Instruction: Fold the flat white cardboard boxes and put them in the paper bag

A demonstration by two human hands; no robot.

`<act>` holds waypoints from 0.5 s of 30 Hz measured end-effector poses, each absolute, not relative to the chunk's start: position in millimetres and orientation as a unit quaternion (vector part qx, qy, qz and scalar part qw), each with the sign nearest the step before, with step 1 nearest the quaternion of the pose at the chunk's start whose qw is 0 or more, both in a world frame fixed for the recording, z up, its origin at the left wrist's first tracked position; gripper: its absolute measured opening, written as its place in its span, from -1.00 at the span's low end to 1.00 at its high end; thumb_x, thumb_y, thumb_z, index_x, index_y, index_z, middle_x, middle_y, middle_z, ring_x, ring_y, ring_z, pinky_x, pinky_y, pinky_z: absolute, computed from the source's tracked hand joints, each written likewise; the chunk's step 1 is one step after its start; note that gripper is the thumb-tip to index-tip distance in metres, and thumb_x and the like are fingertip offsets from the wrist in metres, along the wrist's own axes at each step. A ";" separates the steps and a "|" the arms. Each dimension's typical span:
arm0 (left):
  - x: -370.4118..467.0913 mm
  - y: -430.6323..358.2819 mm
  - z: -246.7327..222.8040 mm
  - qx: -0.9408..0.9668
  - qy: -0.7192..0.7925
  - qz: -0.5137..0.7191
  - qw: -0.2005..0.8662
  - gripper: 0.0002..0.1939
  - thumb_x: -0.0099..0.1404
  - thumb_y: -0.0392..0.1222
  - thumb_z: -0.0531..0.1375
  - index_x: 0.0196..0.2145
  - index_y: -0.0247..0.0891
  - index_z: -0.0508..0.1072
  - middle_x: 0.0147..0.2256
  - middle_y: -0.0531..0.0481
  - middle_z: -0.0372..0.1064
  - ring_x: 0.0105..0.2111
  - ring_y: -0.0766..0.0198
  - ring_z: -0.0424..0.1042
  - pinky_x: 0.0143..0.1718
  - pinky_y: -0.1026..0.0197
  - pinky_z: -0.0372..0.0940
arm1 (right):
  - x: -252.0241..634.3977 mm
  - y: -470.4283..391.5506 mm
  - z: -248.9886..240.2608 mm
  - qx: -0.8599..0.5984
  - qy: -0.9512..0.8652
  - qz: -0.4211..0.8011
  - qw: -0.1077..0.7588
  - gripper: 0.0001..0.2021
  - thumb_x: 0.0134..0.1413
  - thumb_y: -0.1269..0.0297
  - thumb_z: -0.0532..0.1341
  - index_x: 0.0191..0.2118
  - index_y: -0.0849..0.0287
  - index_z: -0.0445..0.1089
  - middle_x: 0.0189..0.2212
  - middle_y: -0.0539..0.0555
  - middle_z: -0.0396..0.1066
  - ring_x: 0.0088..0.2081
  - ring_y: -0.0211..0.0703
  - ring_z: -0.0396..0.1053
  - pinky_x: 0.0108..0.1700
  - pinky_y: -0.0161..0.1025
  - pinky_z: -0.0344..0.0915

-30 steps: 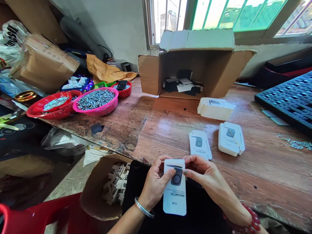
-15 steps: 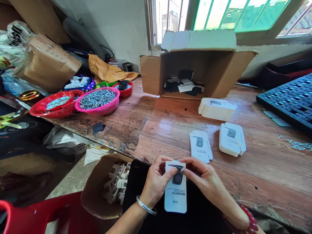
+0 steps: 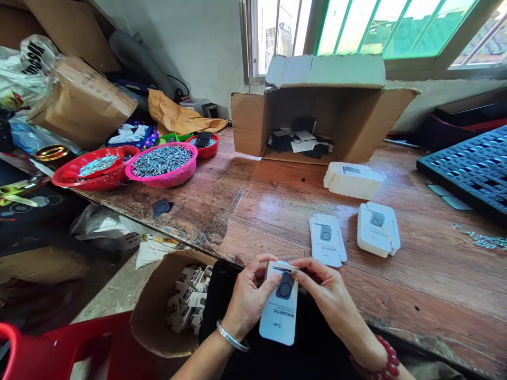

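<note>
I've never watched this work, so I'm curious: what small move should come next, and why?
Perhaps the right hand should press in the far end of the printed carton while the left hand steadies it: the right hand's fingertips are at that end, and the left thumb lies on the printed face. How that end is folded is hidden.

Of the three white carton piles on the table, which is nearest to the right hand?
The thin leftmost pile, just beyond the right hand; the two thicker piles lie farther away.
</note>
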State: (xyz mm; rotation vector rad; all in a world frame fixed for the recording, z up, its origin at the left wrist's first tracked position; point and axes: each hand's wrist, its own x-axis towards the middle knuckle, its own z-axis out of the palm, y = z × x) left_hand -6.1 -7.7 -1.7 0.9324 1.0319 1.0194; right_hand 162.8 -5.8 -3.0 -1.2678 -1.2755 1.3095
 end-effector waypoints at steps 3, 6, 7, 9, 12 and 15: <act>-35.6 -4.8 0.3 0.426 0.484 0.421 0.638 -0.58 0.10 0.05 0.38 -0.18 -0.20 0.41 -0.35 -0.01 0.56 -0.39 0.22 0.50 -0.33 0.25 0.35 | 160.9 -7.4 -4.4 -0.504 -0.562 0.506 0.417 -0.73 0.13 0.09 0.28 -0.14 0.13 0.53 -0.30 0.09 0.56 -0.37 -0.11 0.47 -0.33 -0.20 0.45; -90.8 -1.5 -3.5 0.446 0.556 0.362 0.600 -0.54 0.07 0.07 0.38 -0.16 -0.21 0.39 -0.36 0.00 0.56 -0.40 0.21 0.49 -0.37 0.26 0.35 | 176.8 -0.8 -5.5 -0.533 -0.646 0.368 0.404 -0.74 0.17 0.18 0.23 -0.07 0.14 0.51 -0.23 0.15 0.55 -0.36 -0.08 0.47 -0.28 -0.13 0.47; -112.1 -1.0 -7.5 0.445 0.590 0.338 0.583 -0.50 0.05 0.08 0.38 -0.14 -0.21 0.38 -0.39 0.02 0.55 -0.43 0.20 0.49 -0.40 0.25 0.34 | 186.3 3.6 -6.9 -0.545 -0.670 0.311 0.398 -0.76 0.19 0.20 0.21 -0.09 0.13 0.51 -0.21 0.18 0.54 -0.31 -0.04 0.49 -0.23 -0.09 0.48; -152.4 -1.7 -19.2 0.442 0.648 0.301 0.543 -0.43 0.03 0.11 0.37 -0.08 -0.21 0.37 -0.39 0.00 0.57 -0.46 0.13 0.50 -0.42 0.20 0.36 | 208.4 13.8 -12.6 -0.562 -0.705 0.209 0.379 -0.78 0.20 0.20 0.20 -0.12 0.11 0.52 -0.14 0.21 0.54 -0.13 0.09 0.48 -0.11 0.01 0.48; -191.5 -4.0 -38.2 0.450 0.713 0.283 0.458 -0.36 -0.08 0.10 0.40 -0.05 -0.16 0.41 -0.28 -0.06 0.60 -0.19 -0.12 0.55 -0.19 0.04 0.41 | 238.1 25.4 -25.9 -0.577 -0.744 0.090 0.324 -0.69 0.12 0.16 0.25 -0.05 0.17 0.50 -0.02 0.30 0.51 0.09 0.29 0.38 0.07 0.25 0.37; -192.1 -1.4 -44.2 0.476 0.746 0.286 0.367 -0.47 -0.15 0.10 0.42 -0.19 -0.10 0.52 -0.23 -0.02 0.60 -0.01 -0.26 0.45 0.06 -0.07 0.29 | 251.7 27.0 -34.8 -0.586 -0.762 0.059 0.270 -0.69 0.09 0.21 0.26 -0.05 0.22 0.49 0.03 0.37 0.48 0.11 0.34 0.38 0.10 0.30 0.34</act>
